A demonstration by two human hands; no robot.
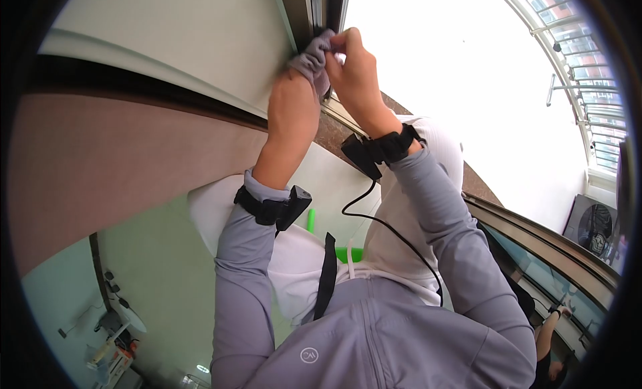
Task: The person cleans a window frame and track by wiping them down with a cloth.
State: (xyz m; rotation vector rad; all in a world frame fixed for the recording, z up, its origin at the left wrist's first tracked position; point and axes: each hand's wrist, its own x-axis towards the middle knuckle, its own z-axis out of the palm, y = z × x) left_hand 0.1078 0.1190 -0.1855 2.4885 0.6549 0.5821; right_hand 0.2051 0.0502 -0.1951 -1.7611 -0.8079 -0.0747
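A crumpled grey cloth (311, 60) is bunched against the dark window frame (321, 11) at top centre. My left hand (293, 101) is at the cloth from below and left, its fingers wrapped in and mostly hidden by the folds. With bent fingers, my right hand (354, 71) pinches the cloth from the right, close beside the frame. Both hands are close together, slightly blurred on the left one. Black straps with small boxes sit on both wrists, and a black cable runs from the right one.
A pale panel (174, 41) lies left of the frame, above a pinkish surface (127, 161). Bright window space and a metal grille (568, 54) are at right. Something green (349, 254) shows between my legs. Another person's arm (547, 332) appears at lower right.
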